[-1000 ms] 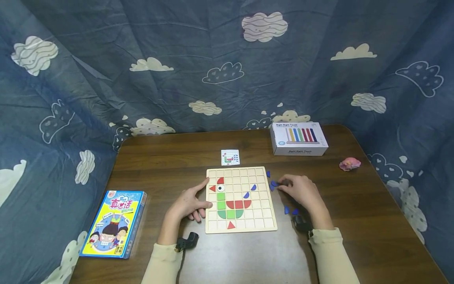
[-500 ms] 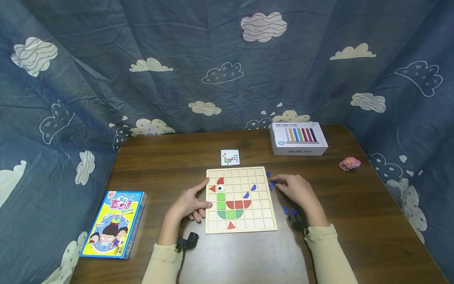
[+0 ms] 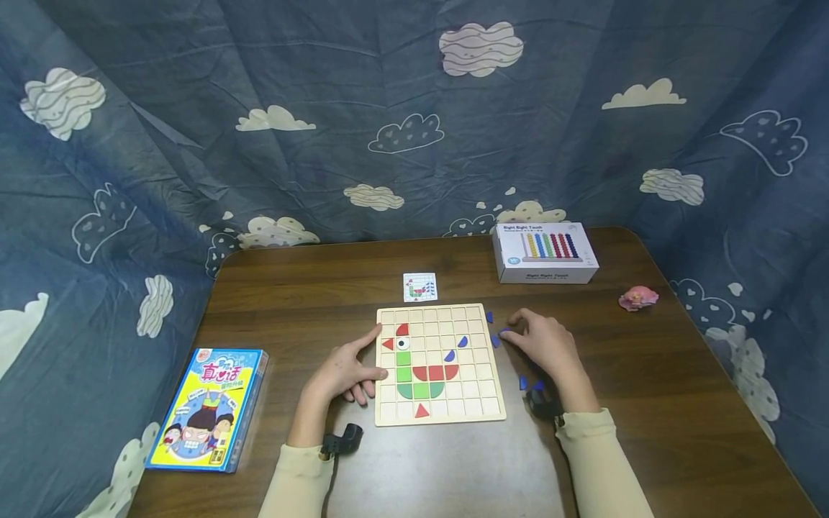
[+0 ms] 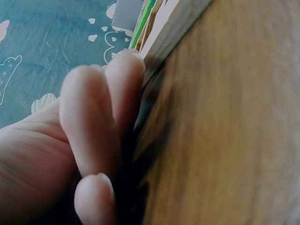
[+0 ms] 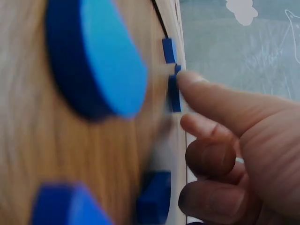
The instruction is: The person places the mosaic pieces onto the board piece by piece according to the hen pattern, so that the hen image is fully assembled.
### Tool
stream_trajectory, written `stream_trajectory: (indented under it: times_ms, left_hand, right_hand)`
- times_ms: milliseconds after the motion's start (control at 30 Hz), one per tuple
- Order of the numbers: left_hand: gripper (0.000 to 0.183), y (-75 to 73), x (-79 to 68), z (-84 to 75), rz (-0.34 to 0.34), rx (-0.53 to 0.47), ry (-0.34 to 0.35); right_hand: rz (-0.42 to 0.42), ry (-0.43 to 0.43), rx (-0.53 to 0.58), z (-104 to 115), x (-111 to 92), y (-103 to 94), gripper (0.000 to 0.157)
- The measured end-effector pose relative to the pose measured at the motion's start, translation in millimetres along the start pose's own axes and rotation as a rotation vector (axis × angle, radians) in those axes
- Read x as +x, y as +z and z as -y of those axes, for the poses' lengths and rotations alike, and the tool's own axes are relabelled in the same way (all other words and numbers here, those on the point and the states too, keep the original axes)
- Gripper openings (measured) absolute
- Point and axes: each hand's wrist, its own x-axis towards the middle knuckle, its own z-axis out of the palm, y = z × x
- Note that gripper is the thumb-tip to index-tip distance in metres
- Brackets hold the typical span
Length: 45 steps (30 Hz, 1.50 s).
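A pale wooden grid board [image 3: 476, 392] lies mid-table, with red, green and blue shapes and a round eye piece set on it. My left hand [image 3: 340, 370] rests at its left edge, thumb and index finger spread along the side, other fingers loosely bent. Right of the board, my right hand [image 3: 547, 344] touches a blue piece [image 3: 504, 331] with the thumb tip; the index finger stands apart from the thumb. A second blue piece [image 3: 495, 341] lies beside that one. In the right wrist view the thumb meets a blue piece [image 5: 174, 96] near the tabletop.
Another blue piece [image 3: 489, 316] sits by the board's upper right edge. Two more lie near the right wrist. A patterned card [image 3: 419, 287] is behind the board. Farther out are a white box [image 3: 547, 255], a pink object [image 3: 638, 298] and a yellow-blue game box [image 3: 204, 410].
My right hand moved slightly left to the blue pieces; its index finger has since lifted away from the thumb. The left hand and board have stayed put.
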Motion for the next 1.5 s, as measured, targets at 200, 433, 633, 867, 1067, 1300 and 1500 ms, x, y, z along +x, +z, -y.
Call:
stream_trajectory:
  times_ms: [200,433,633,867,1067,1300,1500]
  left_hand:
    - [0.096,0.1,0.8,-0.6,0.001,0.005,0.004]
    - [0.096,0.3,0.6,-0.8,0.009,-0.005,0.002]
    - [0.096,0.5,-0.1,-1.2,0.008,-0.018,0.000]
    - [0.096,-0.2,0.8,0.3,-0.002,-0.011,-0.003]
    - [0.096,-0.8,0.2,0.0,-0.001,-0.011,-0.007]
    - [0.096,-0.6,-0.1,-0.2,0.001,-0.012,-0.010]
    - [0.095,0.0,0.2,0.4,0.001,-0.017,-0.006]
  right_hand:
    - [-0.039,-0.043,-0.034,0.6,2.0,4.7,0.028]
    - [-0.049,-0.074,-0.022,16.2,-7.1,-2.9,0.029]
    - [-0.001,-0.182,0.029,53.6,-26.9,-4.4,0.027]
    - [0.084,-0.192,-0.004,69.1,-29.5,20.5,0.027]
    - [0.090,-0.191,-0.015,67.0,-25.8,28.4,0.025]
    - [0.092,-0.184,-0.004,64.7,-25.3,29.3,0.024]
    - [0.084,-0.186,0.004,65.6,-26.2,30.7,0.021]
